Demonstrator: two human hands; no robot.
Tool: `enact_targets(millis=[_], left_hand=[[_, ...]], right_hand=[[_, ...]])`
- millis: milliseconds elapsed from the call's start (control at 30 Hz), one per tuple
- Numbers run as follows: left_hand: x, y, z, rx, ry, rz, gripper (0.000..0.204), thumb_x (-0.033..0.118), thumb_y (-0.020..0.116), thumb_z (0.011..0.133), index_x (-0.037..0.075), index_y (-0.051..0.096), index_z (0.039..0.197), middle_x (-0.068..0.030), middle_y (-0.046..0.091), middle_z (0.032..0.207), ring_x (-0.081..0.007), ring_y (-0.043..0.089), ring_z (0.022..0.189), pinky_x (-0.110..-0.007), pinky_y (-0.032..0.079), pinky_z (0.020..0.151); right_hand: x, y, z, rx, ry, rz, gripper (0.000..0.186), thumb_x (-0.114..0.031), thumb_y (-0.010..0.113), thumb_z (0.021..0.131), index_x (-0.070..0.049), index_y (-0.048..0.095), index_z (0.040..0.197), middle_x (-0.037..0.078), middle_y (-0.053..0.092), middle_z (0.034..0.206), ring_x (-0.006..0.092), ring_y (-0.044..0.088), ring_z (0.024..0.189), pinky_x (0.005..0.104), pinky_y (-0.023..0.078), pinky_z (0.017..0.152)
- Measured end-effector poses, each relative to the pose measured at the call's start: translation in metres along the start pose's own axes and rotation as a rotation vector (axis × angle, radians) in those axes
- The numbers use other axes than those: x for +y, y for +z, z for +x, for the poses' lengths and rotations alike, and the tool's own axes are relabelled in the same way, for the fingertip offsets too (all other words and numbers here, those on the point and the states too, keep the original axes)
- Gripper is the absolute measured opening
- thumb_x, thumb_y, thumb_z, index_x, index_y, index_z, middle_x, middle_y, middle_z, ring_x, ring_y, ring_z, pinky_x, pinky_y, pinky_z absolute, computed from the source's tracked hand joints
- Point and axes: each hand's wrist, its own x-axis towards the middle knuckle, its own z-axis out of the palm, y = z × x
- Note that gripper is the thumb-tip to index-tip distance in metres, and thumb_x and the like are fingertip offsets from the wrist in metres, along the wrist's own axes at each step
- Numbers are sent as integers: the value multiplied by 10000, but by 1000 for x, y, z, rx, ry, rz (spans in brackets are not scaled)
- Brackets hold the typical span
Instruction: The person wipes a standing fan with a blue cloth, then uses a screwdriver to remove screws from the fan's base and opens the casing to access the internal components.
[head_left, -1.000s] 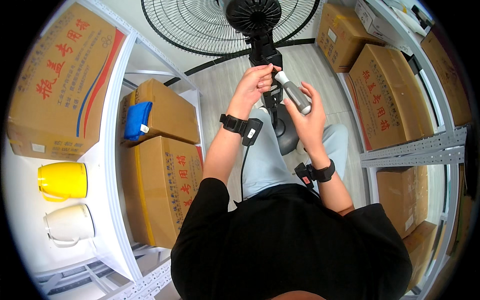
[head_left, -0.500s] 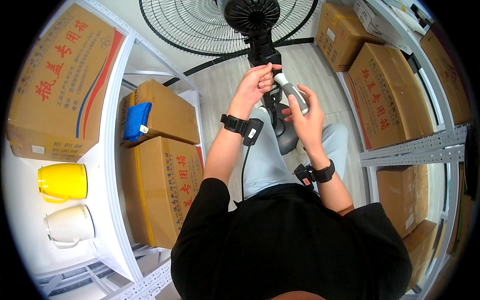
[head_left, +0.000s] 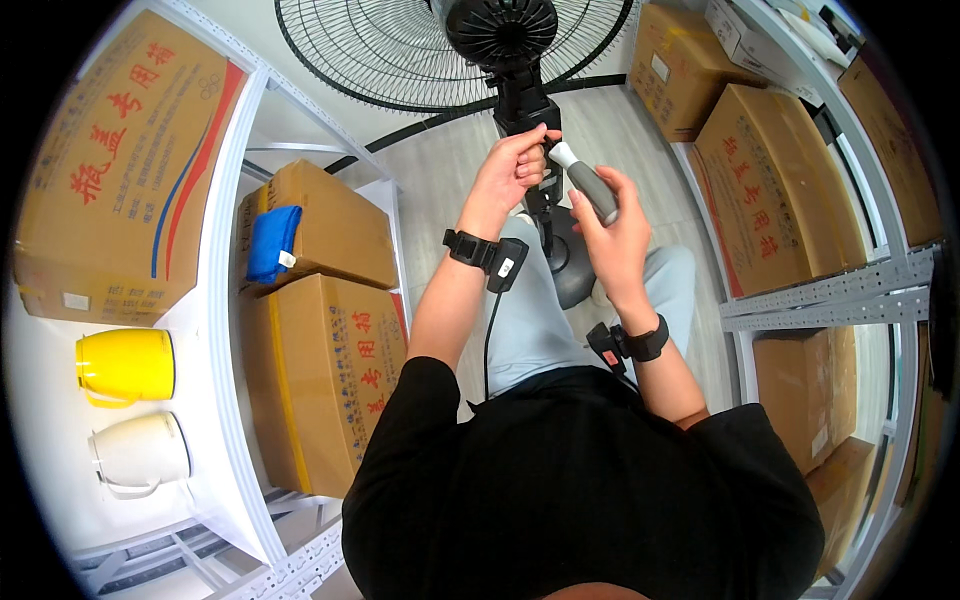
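Observation:
My right hand [head_left: 618, 238] is closed round the grey handle of a screwdriver [head_left: 592, 190]. The handle's white collar points up and left, toward the fan's post; I cannot make out the shaft. My left hand [head_left: 512, 168] is at the post of a black standing fan [head_left: 527, 118], its fingers curled and its thumb and forefinger pinched just left of the collar. What that pinch holds, if anything, is too small to tell. The fan's wire cage [head_left: 370, 50] is at the far side, and its round base [head_left: 572, 275] stands between my legs.
Metal shelves [head_left: 225, 190] on the left carry cardboard boxes [head_left: 345, 385], a blue cloth bundle [head_left: 274, 243], a yellow jug [head_left: 125, 365] and a white jug [head_left: 140, 450]. More boxes [head_left: 770, 190] fill the right-hand rack [head_left: 830, 300]. A cable [head_left: 487, 345] hangs from my left wrist device.
In my right hand the screwdriver's handle has turned a little, and the fingers have shifted on it. My left hand stays at nearly the same place by the fan's post.

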Motion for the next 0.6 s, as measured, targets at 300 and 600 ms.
enact_targets(millis=[300,600], left_hand=[[1,-1,2,-50,32,-5,274,248,539,968,-19,598,991,90,303,527,-9,281,412,-178,216,373],[2,-1,2,49,49,112,257,218,521,975,-29,586,1007,88,302,529,-11,270,414,-181,208,376]], right_hand=[[16,-1,2,33,-64,-23,426,-63,691,814,26,506,1188,150,619,1075,251,630,984,354,502,824],[34,-9,11,53,-530,-345,314,-112,683,844,-24,595,1132,123,624,1088,140,654,772,271,534,620]])
